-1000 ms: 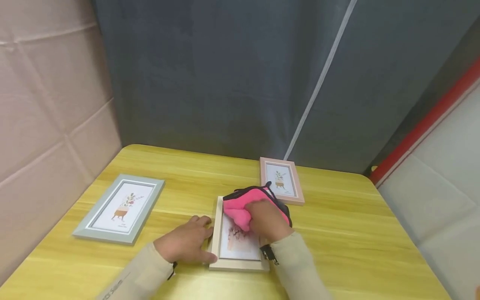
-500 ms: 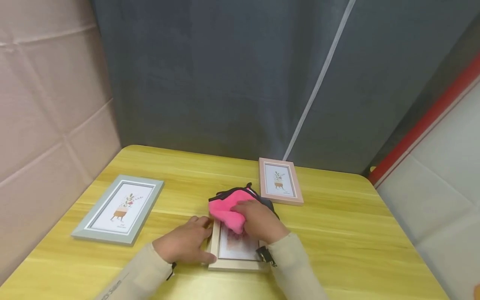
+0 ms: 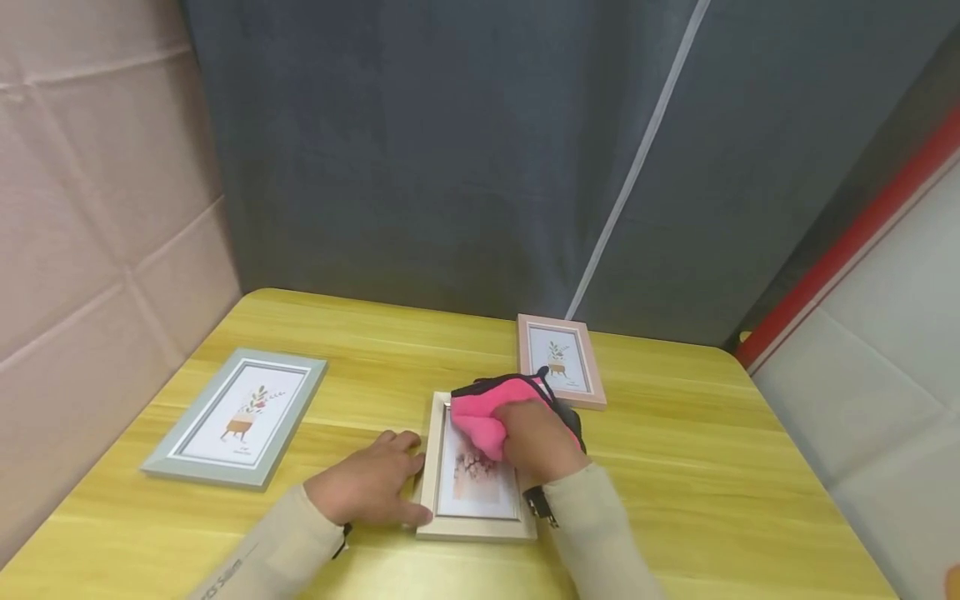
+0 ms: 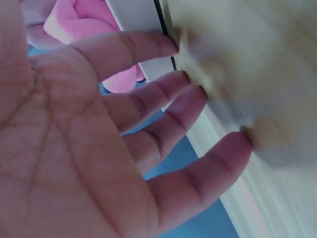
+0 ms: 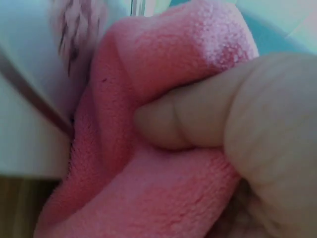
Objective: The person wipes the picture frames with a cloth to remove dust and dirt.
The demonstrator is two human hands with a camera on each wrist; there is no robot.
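Observation:
A cream picture frame lies flat on the yellow wood-grain table, a pink flower print under its pane. Bunched in my right hand is a pink cloth with black edging, pressed on the upper right part of the pane. The right wrist view shows the thumb sunk into the fluffy cloth. My left hand rests beside the frame, its thumb touching the lower left corner. In the left wrist view its fingers are spread, tips on the table along the frame's side.
A grey-green picture frame lies at the table's left. The pink picture frame lies near the back edge, partly overlapped by the cloth in view. A dark curtain hangs behind the table, and pale walls stand left and right.
My right hand slid the cloth left over the pane, then back right and slightly up to about where it was. The left hand and the picture frames stay in place.

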